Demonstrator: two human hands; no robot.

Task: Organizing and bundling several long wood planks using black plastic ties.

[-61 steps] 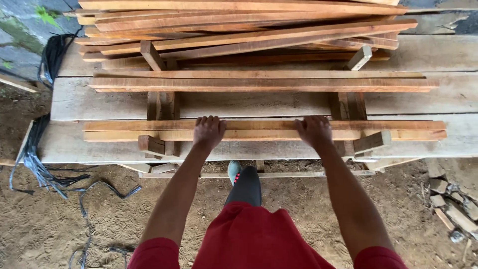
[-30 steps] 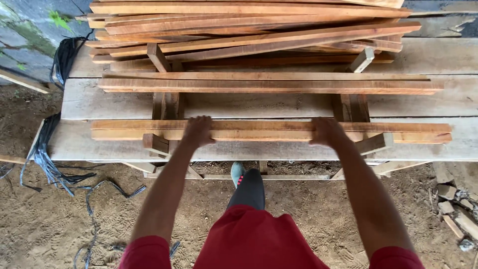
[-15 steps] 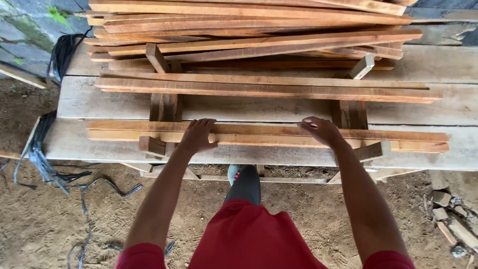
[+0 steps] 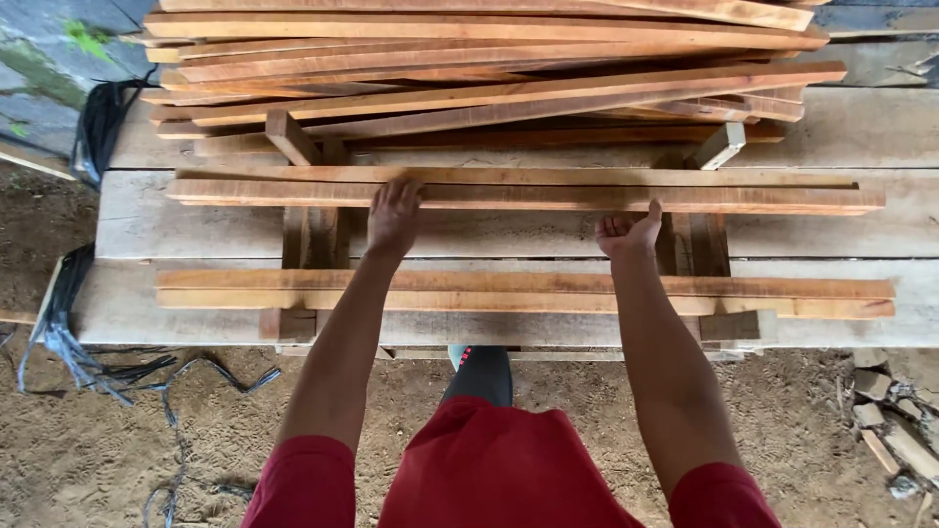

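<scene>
While black strapping lies tangled on sandy dirt at far left, the left hand rests flat, fingers spread, on the far pair of long reddish rough-sawn slats, which lie across short blocks on pale grey planks; the right hand curls loosely against their near edge.

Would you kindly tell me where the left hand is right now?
In the head view, the left hand rests left of centre on the farther pair of long slats, beyond the nearer slats.
</scene>
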